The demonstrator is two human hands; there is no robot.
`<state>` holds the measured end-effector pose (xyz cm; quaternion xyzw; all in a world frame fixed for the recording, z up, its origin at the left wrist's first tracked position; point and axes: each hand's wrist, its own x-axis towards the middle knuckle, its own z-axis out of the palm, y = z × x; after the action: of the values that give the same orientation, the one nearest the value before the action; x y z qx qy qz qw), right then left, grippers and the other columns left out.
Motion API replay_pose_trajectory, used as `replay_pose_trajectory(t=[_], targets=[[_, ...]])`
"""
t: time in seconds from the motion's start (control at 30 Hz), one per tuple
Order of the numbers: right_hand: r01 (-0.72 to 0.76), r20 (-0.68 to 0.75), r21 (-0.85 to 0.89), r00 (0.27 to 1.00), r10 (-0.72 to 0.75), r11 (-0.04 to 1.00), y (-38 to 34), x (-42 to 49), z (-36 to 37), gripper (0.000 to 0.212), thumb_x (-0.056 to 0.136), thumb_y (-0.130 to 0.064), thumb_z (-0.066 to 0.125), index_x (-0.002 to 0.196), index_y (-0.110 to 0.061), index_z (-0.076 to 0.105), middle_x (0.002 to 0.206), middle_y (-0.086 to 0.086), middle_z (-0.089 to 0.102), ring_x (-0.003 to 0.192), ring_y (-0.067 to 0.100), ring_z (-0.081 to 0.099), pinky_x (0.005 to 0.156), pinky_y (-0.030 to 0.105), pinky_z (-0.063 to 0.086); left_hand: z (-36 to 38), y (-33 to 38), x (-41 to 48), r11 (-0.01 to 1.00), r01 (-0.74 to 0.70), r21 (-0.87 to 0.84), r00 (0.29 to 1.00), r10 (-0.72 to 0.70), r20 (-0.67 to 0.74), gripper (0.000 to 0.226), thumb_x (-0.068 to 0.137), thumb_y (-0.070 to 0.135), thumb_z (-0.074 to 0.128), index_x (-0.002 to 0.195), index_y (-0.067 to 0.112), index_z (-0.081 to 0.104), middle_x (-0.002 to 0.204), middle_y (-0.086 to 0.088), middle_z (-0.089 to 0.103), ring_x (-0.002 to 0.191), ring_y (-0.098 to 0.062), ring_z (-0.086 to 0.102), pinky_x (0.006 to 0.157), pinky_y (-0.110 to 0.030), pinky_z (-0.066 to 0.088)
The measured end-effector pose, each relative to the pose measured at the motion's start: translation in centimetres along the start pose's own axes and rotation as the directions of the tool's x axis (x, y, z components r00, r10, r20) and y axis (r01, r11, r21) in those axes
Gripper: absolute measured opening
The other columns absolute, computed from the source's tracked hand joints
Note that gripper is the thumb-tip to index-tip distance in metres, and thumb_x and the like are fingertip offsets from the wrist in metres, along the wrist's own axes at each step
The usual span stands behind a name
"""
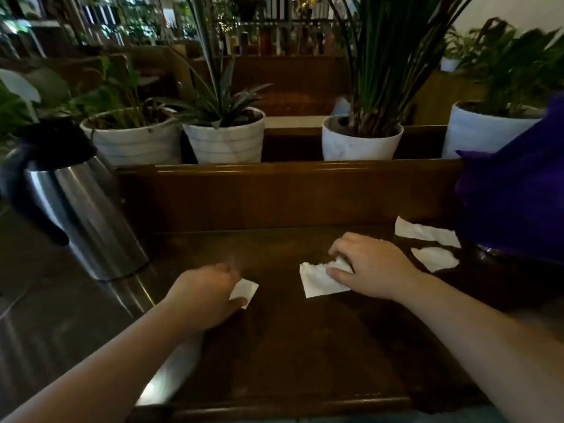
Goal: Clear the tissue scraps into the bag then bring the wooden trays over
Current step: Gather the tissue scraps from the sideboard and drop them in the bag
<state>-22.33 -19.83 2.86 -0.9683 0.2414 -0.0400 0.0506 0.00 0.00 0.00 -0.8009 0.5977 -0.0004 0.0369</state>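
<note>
Several white tissue scraps lie on a dark wooden table [305,346]. My left hand [204,296] pinches a small tissue scrap [245,290] near the table's middle. My right hand [370,265] grips a larger crumpled tissue scrap [320,280] between thumb and fingers. Two more scraps rest to the right, a long tissue scrap [424,230] and a torn tissue scrap [435,257] below it, both beside a purple bag [515,190] at the right edge. No wooden trays are in view.
A steel thermos jug [82,215] with a black handle stands at the left. Behind a wooden partition [290,193] sit several white plant pots [225,138] with green plants. The table's raised front rim [290,404] runs close to me.
</note>
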Motion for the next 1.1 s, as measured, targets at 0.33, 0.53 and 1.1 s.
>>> replay_pose_trajectory(t=[0.33, 0.53, 1.1], targets=[[-0.114, 0.058, -0.103, 0.991, 0.121, 0.988, -0.6, 1.5, 1.4, 0.045, 0.086, -0.063, 0.048, 0.105, -0.025, 0.061, 0.099, -0.006, 0.062, 0.081, 0.011, 0.056, 0.065, 0.032, 0.051, 0.5, 0.9, 1.8, 0.999, -0.046, -0.018, 0.999, 0.046, -0.023, 0.021, 0.092, 0.038, 0.046, 0.108, 0.031, 0.057, 0.101, 0.008, 0.062, 0.085, -0.010, 0.059, 0.071, -0.031, 0.054], [-0.042, 0.160, -0.077, 0.986, 0.054, 0.996, -0.4, 1.7, 2.2, 0.032, 0.090, -0.048, 0.052, 0.107, -0.022, 0.058, 0.099, -0.002, 0.059, 0.085, 0.015, 0.055, 0.067, 0.033, 0.048, -1.2, 3.8, 3.5, 0.993, -0.065, -0.099, 0.984, 0.048, -0.170, 0.015, 0.093, 0.043, 0.042, 0.099, 0.035, 0.054, 0.088, 0.012, 0.056, 0.071, -0.006, 0.052, 0.056, -0.024, 0.042], [-0.097, -0.101, 0.093, 0.989, 0.106, 0.991, 10.7, -3.5, 0.9, 0.002, 0.091, -0.039, 0.057, 0.092, -0.037, 0.058, 0.089, -0.016, 0.057, 0.075, 0.003, 0.054, 0.061, 0.021, 0.048, -3.9, 14.3, 13.3, 0.958, -0.232, -0.169, 0.952, 0.189, -0.240, 0.010, 0.092, 0.036, 0.050, 0.097, 0.033, 0.057, 0.084, 0.013, 0.053, 0.066, -0.002, 0.050, 0.052, -0.017, 0.037]])
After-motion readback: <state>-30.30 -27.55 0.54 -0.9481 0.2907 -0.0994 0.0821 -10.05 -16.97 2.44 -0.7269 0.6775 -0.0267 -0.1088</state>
